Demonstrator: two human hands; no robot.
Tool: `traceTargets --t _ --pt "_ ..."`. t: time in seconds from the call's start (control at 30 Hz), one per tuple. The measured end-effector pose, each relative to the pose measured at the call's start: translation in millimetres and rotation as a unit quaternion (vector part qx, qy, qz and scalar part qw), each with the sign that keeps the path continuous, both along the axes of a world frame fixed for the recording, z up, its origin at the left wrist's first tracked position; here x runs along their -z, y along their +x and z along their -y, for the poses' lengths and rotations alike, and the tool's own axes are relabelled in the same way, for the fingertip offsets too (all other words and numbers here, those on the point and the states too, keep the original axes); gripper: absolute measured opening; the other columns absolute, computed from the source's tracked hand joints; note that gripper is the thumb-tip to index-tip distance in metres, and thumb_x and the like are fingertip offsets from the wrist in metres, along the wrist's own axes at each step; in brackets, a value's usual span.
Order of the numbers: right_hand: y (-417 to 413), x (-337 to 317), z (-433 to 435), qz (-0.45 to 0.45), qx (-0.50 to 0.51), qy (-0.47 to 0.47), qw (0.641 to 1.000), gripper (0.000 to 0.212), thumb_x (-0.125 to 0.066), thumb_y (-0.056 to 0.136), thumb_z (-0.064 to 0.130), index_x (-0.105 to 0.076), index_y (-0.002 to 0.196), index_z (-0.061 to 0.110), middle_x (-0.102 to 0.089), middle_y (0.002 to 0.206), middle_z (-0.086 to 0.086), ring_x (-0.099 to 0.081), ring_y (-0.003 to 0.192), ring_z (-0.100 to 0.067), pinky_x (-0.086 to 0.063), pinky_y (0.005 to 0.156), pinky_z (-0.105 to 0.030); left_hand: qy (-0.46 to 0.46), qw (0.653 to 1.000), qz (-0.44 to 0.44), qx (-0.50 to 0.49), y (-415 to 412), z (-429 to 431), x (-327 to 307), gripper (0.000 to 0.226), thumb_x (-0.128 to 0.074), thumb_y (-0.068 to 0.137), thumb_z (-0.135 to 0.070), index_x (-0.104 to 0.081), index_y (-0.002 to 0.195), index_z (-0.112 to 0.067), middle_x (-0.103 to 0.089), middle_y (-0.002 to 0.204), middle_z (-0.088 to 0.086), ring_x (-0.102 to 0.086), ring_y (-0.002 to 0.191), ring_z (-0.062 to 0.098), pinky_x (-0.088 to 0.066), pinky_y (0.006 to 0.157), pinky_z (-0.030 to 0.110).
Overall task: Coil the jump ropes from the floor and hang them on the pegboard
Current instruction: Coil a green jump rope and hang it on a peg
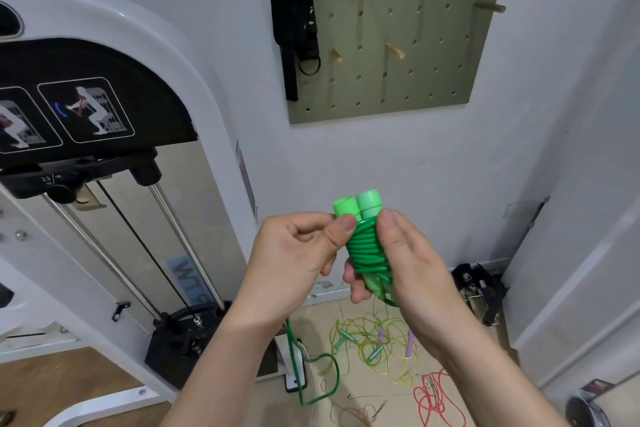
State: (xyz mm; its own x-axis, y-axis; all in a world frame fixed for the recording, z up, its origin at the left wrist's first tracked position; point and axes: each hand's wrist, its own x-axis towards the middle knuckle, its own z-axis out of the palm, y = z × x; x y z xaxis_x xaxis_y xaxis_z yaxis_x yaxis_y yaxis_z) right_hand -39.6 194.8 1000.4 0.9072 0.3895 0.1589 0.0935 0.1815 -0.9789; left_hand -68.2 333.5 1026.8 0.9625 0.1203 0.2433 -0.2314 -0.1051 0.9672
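A green jump rope (365, 246) is wound in tight turns around its two green handles, held upright in front of me. My right hand (405, 260) grips the bundle from the right, thumb on top of the coils. My left hand (301, 246) pinches the rope at the bundle's upper left with thumb and fingers. A loose tail of the green rope (322, 374) hangs down to the floor. Above on the wall is the olive pegboard (433, 55) with wooden pegs (394, 50). More ropes lie tangled on the floor: a yellow-green one (374, 343) and a red one (433, 399).
A white cable exercise machine (114, 184) fills the left side. Black straps (294, 21) hang at the pegboard's left edge. A black object (481, 291) lies by the wall at right, beside a white cabinet (581, 270). A white power strip (294, 364) lies on the floor.
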Motion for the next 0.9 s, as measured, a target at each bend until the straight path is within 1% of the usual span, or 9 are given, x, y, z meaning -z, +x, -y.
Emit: traceTargets --t 0.1,0.2,0.27,0.33,0.47,0.53,0.6,0.8,0.9 --pt "0.7 -9.6 9.9 -0.042 -0.039 0.009 0.998 0.048 -0.036 0.090 0.050 -0.051 0.123 0.017 -0.060 0.065 -0.023 -0.054 0.047 -0.028 -0.041 0.048 -0.031 -0.020 0.999 -0.019 0.018 -0.4 -4.2 2.9 0.032 -0.065 0.074 -0.038 -0.075 0.076 -0.007 -0.042 0.046 0.002 -0.035 0.044 0.009 -0.031 0.046 0.013" --pt "2.3 -14.9 12.0 -0.071 -0.074 0.017 0.995 0.044 -0.032 0.091 0.055 -0.047 0.130 0.043 -0.060 0.066 -0.027 -0.056 0.047 -0.030 -0.041 0.048 -0.031 -0.001 1.000 0.005 -0.031 -1.3 1.4 8.3 0.040 -0.065 0.070 -0.048 -0.072 0.071 -0.008 -0.040 0.047 0.005 -0.032 0.046 0.013 -0.029 0.045 0.017" --pt "4.1 -13.7 12.1 -0.083 -0.106 0.027 0.991 0.046 -0.031 0.090 0.063 -0.046 0.131 0.047 -0.061 0.068 -0.027 -0.058 0.047 -0.031 -0.043 0.046 -0.028 0.012 0.998 0.018 -0.062 -1.2 5.5 9.8 0.043 -0.064 0.071 -0.049 -0.069 0.066 -0.007 -0.037 0.047 0.006 -0.030 0.045 0.014 -0.026 0.044 0.018" --pt "6.3 -11.8 11.2 -0.095 -0.123 0.042 0.987 0.049 -0.037 0.089 0.067 -0.049 0.128 0.041 -0.060 0.069 -0.029 -0.059 0.047 -0.031 -0.044 0.045 -0.027 -0.007 0.998 0.015 -0.066 0.2 5.9 9.7 0.043 -0.063 0.073 -0.046 -0.065 0.061 -0.005 -0.037 0.045 0.003 -0.030 0.043 0.012 -0.027 0.043 0.017" --pt "6.9 -14.4 9.2 -0.151 -0.145 0.144 0.967 0.037 -0.056 0.087 0.044 -0.057 0.114 0.020 -0.056 0.059 -0.026 -0.054 0.037 -0.027 -0.041 0.037 -0.022 -0.079 0.997 -0.016 0.017 3.0 -0.2 9.8 0.037 -0.062 0.076 -0.045 -0.063 0.053 -0.017 -0.044 0.045 0.001 -0.031 0.043 0.014 -0.023 0.046 0.021" --pt "4.1 -13.4 7.4 -0.212 -0.162 0.190 0.945 0.038 -0.050 0.085 0.046 -0.067 0.094 0.014 -0.057 0.054 -0.019 -0.053 0.035 -0.024 -0.038 0.034 -0.019 -0.104 0.993 -0.018 0.049 4.4 -0.4 15.4 0.036 -0.065 0.082 -0.044 -0.064 0.057 -0.018 -0.048 0.049 0.007 -0.031 0.043 0.027 -0.019 0.048 0.029" --pt "3.4 -9.0 5.6 -0.239 -0.174 0.185 0.937 0.050 -0.042 0.085 0.050 -0.072 0.074 0.011 -0.057 0.052 -0.016 -0.053 0.035 -0.022 -0.038 0.037 -0.022 -0.119 0.992 -0.015 0.038 6.8 -0.2 22.6 0.034 -0.066 0.082 -0.045 -0.066 0.062 -0.017 -0.049 0.053 0.011 -0.031 0.043 0.034 -0.021 0.045 0.025" --pt "12.2 0.0 2.3 -0.121 -0.066 0.077 0.987 0.036 -0.058 0.087 0.041 -0.056 0.099 0.007 -0.063 0.072 -0.008 -0.058 0.061 -0.015 -0.047 0.056 -0.024 -0.104 0.994 -0.009 -0.015 8.2 -0.1 27.6 0.037 -0.058 0.085 -0.037 -0.059 0.053 -0.016 -0.047 0.049 0.003 -0.026 0.044 0.012 -0.024 0.041 0.015" --pt "17.0 3.6 3.8 -0.146 -0.105 0.132 0.975 0.036 -0.072 0.081 0.038 -0.060 0.094 0.007 -0.067 0.072 -0.011 -0.048 0.062 -0.025 -0.022 0.061 -0.029 -0.100 0.995 -0.012 0.002 11.2 0.9 25.5 0.037 -0.057 0.084 -0.036 -0.060 0.053 -0.016 -0.046 0.047 -0.001 -0.026 0.043 0.008 -0.023 0.041 0.014"
